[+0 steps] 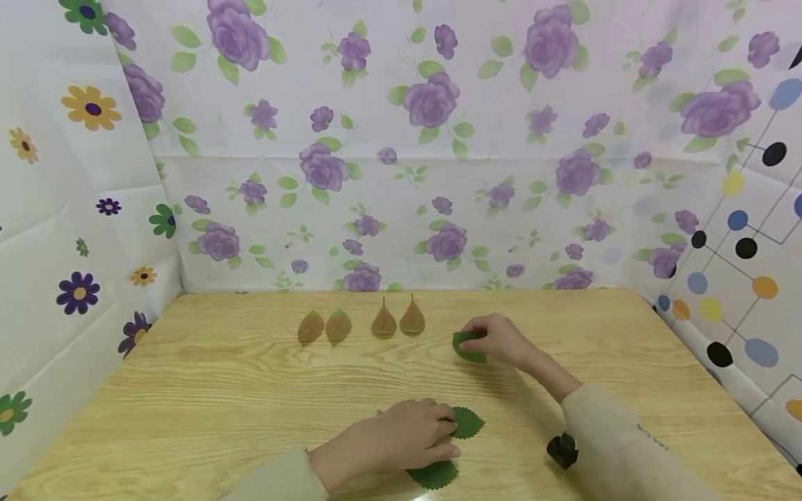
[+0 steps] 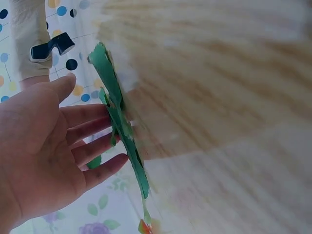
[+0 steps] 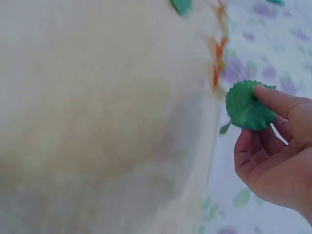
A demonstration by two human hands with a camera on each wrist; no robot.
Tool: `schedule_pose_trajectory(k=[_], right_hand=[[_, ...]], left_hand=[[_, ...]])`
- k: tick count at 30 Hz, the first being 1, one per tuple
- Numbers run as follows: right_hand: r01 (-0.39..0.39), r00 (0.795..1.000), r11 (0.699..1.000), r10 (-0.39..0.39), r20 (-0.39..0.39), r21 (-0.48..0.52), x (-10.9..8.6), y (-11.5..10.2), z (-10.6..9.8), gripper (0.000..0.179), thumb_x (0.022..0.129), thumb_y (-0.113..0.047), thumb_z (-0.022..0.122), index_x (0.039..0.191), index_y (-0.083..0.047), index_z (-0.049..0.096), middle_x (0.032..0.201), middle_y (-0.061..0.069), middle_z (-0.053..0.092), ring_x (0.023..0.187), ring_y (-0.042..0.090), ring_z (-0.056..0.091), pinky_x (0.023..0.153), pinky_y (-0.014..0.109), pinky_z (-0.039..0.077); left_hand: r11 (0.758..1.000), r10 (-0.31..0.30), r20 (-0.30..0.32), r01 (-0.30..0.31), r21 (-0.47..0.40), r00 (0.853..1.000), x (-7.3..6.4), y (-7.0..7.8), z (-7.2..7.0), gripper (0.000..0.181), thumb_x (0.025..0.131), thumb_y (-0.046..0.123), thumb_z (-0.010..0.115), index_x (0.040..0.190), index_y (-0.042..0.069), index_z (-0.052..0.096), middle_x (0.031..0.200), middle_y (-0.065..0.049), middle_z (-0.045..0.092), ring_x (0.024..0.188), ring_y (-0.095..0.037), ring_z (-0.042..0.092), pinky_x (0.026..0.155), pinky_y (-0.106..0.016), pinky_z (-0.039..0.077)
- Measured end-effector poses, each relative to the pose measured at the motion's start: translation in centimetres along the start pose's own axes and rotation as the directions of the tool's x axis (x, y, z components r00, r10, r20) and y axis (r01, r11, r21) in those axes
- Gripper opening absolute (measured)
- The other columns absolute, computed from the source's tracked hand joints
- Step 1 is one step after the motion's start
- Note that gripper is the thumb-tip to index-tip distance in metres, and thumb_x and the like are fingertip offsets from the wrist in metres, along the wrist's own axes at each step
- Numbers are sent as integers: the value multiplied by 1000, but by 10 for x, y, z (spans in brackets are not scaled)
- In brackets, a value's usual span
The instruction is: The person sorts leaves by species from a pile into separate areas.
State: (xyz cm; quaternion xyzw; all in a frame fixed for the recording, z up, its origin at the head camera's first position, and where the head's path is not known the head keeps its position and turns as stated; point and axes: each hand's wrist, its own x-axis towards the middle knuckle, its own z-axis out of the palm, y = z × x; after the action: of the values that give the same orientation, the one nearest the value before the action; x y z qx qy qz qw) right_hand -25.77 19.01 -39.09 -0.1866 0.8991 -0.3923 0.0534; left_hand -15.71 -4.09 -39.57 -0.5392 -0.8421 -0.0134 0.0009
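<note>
My right hand (image 1: pixel 498 339) pinches a green leaf with a toothed edge (image 3: pixel 241 109) between thumb and fingers, at the right of the table's far half. The leaf is held just over the tabletop, as far as the head view shows. Nearer the front edge, my left hand (image 1: pixel 404 437) rests over more green leaves with its fingers extended. One such leaf (image 1: pixel 468 422) sticks out past the fingertips, another (image 1: pixel 435 476) lies below the thumb. The palm hides part of them. In the left wrist view the fingertips touch the green leaves (image 2: pixel 107 73) edge-on.
Along the back of the wooden table (image 1: pixel 250 390) lie two reddish-brown leaves (image 1: pixel 310 327) and two brown teardrop-shaped leaves (image 1: pixel 412 318) with thin stems. A floral cloth (image 1: pixel 388 209) stands behind the table. A black clip-like piece (image 1: pixel 562 451) sits by the right sleeve.
</note>
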Motion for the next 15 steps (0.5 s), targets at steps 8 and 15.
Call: schedule_pose_trajectory(k=[8,15], right_hand=[[-108,990,984,119,-79,141,10,30,-38,30,96,-13,61,118,8,63,109,18,64,100,31,61,85,43,54],[-176,974,971,195,-116,160,7,66,-67,33,98,-2,51,127,15,53,121,29,57,109,38,56,87,45,52]], left_hand=[[997,-34,20,35,-65,999,-1,-2,-1,39,102,36,49,118,7,68,124,0,61,110,-10,57,91,-19,47],[998,-21,-5,21,-57,1000,-1,-2,1,41,101,36,50,128,7,63,127,-1,60,113,-11,57,92,-20,47]])
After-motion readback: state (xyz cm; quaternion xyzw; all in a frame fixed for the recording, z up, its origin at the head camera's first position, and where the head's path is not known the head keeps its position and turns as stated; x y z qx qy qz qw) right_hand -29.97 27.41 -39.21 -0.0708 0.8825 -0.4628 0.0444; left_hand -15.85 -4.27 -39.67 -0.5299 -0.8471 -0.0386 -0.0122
